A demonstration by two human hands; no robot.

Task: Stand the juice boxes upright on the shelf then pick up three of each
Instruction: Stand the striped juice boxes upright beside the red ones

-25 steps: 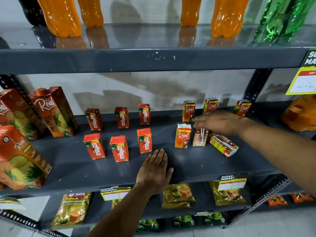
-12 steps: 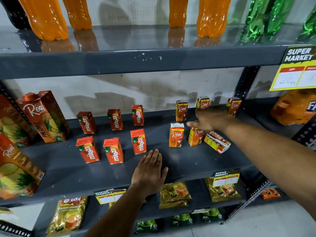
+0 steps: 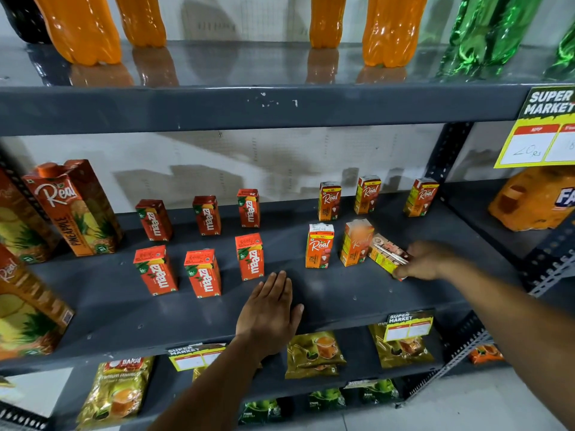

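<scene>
While the left hand (image 3: 269, 312) lies flat and palm-down on the front of the grey shelf (image 3: 342, 293), fingers together and extended, holding nothing, the right hand (image 3: 427, 261) reaches in from the right with the forearm stretched across the shelf's edge, its fingers curled around the near end of a toppled Real juice box (image 3: 387, 255). That box lies on its side in the front row, just beside a standing Real box (image 3: 356, 242), which looks blurred; another Real box (image 3: 320, 245) stands upright to the left of it. Behind them three more Real boxes (image 3: 367, 194) stand in a row near the back wall. To the left, six Maaza juice boxes (image 3: 202, 272) stand upright in two rows of three, well apart from the right hand. The left hand's fingertips rest near the front-row Maaza box (image 3: 250, 256) without touching it.
</scene>
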